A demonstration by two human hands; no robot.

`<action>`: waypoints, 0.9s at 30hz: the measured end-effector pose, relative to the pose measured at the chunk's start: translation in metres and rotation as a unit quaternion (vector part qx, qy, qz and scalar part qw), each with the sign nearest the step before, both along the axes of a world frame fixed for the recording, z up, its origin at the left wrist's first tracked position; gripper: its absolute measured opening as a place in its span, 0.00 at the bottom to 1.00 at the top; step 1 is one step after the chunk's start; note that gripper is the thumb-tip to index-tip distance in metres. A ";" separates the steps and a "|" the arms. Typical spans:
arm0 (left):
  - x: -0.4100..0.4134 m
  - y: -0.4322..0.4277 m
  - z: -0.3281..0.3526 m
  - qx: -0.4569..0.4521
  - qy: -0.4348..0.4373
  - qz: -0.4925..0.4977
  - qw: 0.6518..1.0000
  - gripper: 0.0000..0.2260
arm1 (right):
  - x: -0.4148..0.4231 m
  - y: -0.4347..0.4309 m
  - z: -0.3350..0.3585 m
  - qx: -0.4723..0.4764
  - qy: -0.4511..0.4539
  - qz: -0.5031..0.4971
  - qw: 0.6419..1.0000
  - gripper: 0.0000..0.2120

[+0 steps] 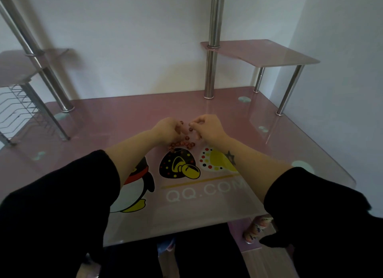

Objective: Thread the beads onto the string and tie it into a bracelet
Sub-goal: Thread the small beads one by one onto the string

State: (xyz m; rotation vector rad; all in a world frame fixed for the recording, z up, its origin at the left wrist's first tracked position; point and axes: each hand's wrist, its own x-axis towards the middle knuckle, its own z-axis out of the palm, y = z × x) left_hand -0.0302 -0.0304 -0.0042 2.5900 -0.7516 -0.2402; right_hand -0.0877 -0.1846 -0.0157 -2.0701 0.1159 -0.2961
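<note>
Beads [180, 145] on the desk [116, 120] — between both hands.

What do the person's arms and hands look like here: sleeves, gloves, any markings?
Loose black left sleeve and black right sleeve end at mid-forearm. The left hand and right hand are bare: no gloves, no watch visible. A small dark star-shaped tattoo marks the right forearm near the wrist.

Left hand [165, 129] beside right hand [209, 126]

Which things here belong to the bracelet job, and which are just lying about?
Job: beads, pinched by the left hand and the right hand.
Lying about: wire rack, raised shelf, pink desk underneath.
</note>
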 end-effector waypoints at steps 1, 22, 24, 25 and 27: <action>0.001 0.000 0.000 0.005 -0.001 -0.002 1.000 0.08 | 0.000 0.000 -0.001 0.004 -0.001 0.001 1.000 0.07; 0.000 0.009 0.012 -0.201 0.121 0.069 0.970 0.06 | 0.002 0.001 0.002 0.030 0.008 0.004 1.000 0.06; -0.002 0.012 0.018 -0.291 0.193 0.116 0.930 0.03 | 0.002 0.005 0.006 0.034 0.006 0.005 0.999 0.06; -0.003 0.014 0.021 -0.337 0.229 0.130 0.904 0.03 | 0.002 0.007 0.007 0.036 0.004 0.005 0.999 0.07; -0.006 0.018 0.026 -0.428 0.290 0.144 0.844 0.05 | 0.002 0.011 0.010 0.043 -0.001 0.003 0.999 0.08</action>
